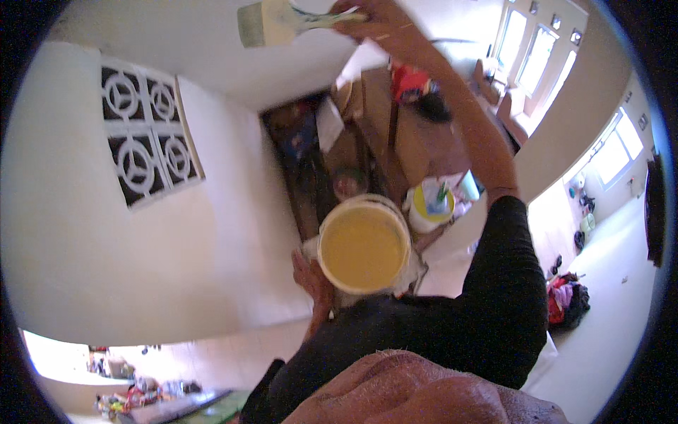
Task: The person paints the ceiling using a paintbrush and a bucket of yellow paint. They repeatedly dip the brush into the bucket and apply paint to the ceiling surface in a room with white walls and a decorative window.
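My right hand (364, 18) is raised at the top, its fingers wrapped round the handle of a wide paintbrush (268, 25). The pale bristles point left, close to the white wall (191, 42); whether they touch it I cannot tell. Below the middle stands a round white bucket of yellowish paint (364, 247), seen from above. Beside its left side is my left hand (312, 277), fingers stretched forward and slightly apart. It seems to rest at the edge of whatever bears the bucket, though the contact is partly hidden.
A white wall with a patterned vent block (145, 131) rises on the left. Beyond the bucket lie brown furniture or boxes (413, 141) and a red cloth (409, 83). A white tub with a yellow rim (432, 201) stands right of the bucket. Clothes (565, 300) lie far right.
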Action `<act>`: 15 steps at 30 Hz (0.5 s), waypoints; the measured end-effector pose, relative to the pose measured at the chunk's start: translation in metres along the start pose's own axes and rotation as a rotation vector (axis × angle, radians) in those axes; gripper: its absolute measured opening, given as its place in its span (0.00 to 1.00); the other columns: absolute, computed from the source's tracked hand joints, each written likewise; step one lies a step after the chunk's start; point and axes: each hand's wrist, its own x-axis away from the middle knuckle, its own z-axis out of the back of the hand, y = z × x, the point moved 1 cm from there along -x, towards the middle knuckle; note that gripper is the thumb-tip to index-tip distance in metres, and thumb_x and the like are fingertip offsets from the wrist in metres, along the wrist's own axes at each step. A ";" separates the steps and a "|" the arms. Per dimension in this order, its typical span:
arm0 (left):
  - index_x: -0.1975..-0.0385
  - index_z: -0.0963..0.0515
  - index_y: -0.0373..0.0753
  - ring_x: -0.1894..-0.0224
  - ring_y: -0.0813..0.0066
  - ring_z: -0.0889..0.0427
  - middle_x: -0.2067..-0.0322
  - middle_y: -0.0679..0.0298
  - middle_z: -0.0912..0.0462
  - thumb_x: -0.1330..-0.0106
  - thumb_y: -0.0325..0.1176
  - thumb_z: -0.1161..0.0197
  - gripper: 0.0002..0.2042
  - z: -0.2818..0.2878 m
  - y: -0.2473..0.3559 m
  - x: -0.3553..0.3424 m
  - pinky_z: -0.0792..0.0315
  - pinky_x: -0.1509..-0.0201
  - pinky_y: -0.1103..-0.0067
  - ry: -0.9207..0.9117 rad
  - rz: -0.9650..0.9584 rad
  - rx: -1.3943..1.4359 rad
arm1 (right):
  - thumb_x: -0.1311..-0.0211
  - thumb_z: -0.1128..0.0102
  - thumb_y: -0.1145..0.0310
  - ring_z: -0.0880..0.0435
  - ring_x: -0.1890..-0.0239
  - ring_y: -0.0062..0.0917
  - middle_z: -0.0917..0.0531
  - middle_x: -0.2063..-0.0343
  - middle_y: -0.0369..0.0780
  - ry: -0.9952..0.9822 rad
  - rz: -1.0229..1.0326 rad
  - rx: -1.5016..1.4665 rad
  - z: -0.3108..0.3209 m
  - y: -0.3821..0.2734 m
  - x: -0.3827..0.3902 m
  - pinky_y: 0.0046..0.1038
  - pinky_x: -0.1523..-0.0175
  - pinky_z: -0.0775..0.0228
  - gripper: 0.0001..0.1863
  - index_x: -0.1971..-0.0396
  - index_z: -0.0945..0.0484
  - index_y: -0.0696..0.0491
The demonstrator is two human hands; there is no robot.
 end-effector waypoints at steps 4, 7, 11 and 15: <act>0.33 0.43 0.26 0.30 0.41 0.45 0.32 0.38 0.44 0.25 0.53 0.61 0.34 0.008 0.037 -0.012 0.54 0.28 0.55 -0.077 0.057 0.102 | 0.45 0.33 0.61 0.24 0.75 0.22 0.19 0.78 0.39 -0.388 0.066 0.194 0.079 -0.097 0.093 0.27 0.70 0.33 0.14 0.69 0.17 0.59; 0.34 0.42 0.26 0.30 0.42 0.44 0.33 0.38 0.41 0.24 0.49 0.59 0.31 0.013 0.032 -0.004 0.51 0.29 0.57 -0.014 -0.015 0.081 | 0.48 0.31 0.63 0.22 0.72 0.27 0.19 0.76 0.41 -0.570 0.011 0.293 0.053 -0.110 0.136 0.29 0.65 0.30 0.13 0.69 0.17 0.59; 0.37 0.36 0.29 0.34 0.46 0.37 0.36 0.42 0.35 0.24 0.43 0.57 0.25 0.025 0.034 -0.014 0.44 0.31 0.60 0.047 -0.040 0.176 | 0.53 0.29 0.65 0.19 0.67 0.32 0.19 0.74 0.44 -0.754 0.077 0.444 0.000 -0.106 0.169 0.32 0.58 0.27 0.13 0.70 0.17 0.58; 0.46 0.26 0.30 0.44 0.57 0.26 0.47 0.50 0.23 0.24 0.37 0.55 0.18 0.047 0.037 -0.029 0.36 0.36 0.64 0.070 -0.089 0.439 | 0.57 0.28 0.67 0.16 0.64 0.38 0.18 0.72 0.46 -0.831 0.232 0.429 -0.062 -0.060 0.205 0.35 0.55 0.24 0.13 0.72 0.17 0.58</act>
